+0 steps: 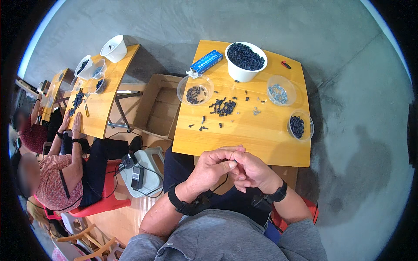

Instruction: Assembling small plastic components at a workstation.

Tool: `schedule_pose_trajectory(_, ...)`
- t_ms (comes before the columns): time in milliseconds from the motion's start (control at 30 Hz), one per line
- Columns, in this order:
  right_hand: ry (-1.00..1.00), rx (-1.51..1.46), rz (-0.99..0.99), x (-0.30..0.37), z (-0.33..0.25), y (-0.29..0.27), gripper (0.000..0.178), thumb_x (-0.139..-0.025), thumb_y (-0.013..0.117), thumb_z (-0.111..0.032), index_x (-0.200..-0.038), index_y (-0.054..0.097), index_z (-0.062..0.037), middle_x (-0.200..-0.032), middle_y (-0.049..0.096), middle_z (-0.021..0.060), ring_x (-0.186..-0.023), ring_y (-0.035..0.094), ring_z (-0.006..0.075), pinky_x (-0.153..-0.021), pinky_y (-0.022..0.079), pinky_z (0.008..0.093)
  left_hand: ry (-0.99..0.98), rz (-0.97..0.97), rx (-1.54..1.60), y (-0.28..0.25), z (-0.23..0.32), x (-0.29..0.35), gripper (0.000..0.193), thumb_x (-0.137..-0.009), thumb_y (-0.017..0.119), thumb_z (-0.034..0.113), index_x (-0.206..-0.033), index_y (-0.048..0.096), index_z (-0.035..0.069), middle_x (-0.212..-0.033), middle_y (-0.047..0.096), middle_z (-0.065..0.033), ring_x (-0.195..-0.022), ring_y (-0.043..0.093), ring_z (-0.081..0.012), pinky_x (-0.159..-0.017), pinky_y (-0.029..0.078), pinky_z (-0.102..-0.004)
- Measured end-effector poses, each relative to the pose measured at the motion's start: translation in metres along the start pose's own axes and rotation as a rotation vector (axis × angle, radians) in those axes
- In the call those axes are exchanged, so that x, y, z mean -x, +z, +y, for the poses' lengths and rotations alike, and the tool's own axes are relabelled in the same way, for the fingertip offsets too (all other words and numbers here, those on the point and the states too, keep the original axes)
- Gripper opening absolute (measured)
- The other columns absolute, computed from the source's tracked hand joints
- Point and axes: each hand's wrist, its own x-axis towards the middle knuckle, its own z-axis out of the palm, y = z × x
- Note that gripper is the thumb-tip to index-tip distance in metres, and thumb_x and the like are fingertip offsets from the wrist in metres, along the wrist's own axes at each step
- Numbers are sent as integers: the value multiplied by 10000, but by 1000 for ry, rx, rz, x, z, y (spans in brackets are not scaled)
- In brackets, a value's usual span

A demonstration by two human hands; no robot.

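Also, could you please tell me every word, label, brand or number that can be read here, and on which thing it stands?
No text here is quoted.
Blue box: pale printed characters along its side, too small to read surely.
White label on the black device on the stool: dark print, too small and blurred to read.
White tub: no print that I can make out.

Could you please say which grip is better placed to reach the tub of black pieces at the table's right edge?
Right, probably: the right grip is nearer that tub, while the left grip would have to cross past it.
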Motion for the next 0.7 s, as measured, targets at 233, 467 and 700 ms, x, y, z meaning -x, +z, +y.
schedule_pose_trajectory(233, -45, -202, 156, -7, 6, 15, 391, -946, 433, -386, -659, 417, -121, -452, 297, -58, -296, 338, 66, -302, 415, 271, -72, 24, 29, -4, 3, -2, 141, -874, 549, -14, -979, 641, -32, -1185, 591, -137, -995, 588, -174, -919, 459, -324)
schedule_pose_trajectory(467, -115, -445, 181, -19, 41, 11, 356, -935, 449, -376, -678, 392, -136, -456, 267, -51, -305, 285, 84, -332, 422, 307, -168, 67, -89, -18, -17, -7, 172, -873, 547, -12, -1019, 637, -24, -1156, 600, -144, -942, 601, -153, -829, 496, -289)
schedule_pose_trajectory(700, -166, 5, 492, 3, 21, -10, 377, -938, 476, -373, -775, 574, -47, -518, 362, -44, -380, 371, 77, -381, 420, 252, -114, -69, 4, -16, -32, -23, 307, -861, 549, -32, -1167, 574, -10, -1090, 616, -93, -1006, 587, -168, -878, 469, -300)
